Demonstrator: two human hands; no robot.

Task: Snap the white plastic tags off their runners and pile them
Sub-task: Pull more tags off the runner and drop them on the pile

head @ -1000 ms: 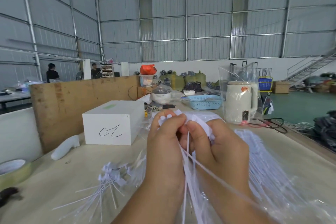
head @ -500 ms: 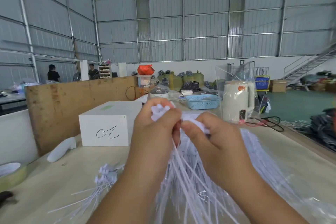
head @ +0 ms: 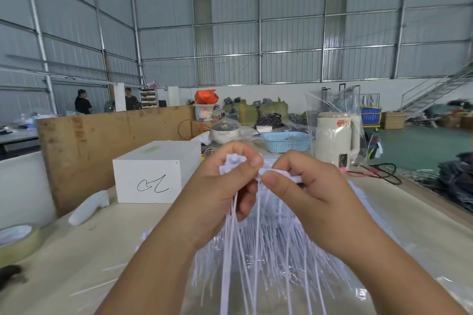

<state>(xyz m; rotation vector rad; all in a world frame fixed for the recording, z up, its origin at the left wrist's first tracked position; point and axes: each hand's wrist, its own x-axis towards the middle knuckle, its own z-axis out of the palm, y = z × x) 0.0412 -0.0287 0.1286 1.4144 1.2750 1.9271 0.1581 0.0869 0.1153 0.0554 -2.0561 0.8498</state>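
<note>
Since a moment ago our hands have come closer to the camera and the loose tags on the table at the left have slipped mostly out of view. Our left hand (head: 225, 186) grips a bunch of white tags (head: 234, 164) by their heads, tails hanging over the table (head: 76, 258). Our right hand (head: 304, 192) pinches the runner piece (head: 275, 175) just beside it. We reckon short, sharp twists close to the joint work best (pulling on the tails probably just bends them). The box (head: 156, 174) sits behind.
</note>
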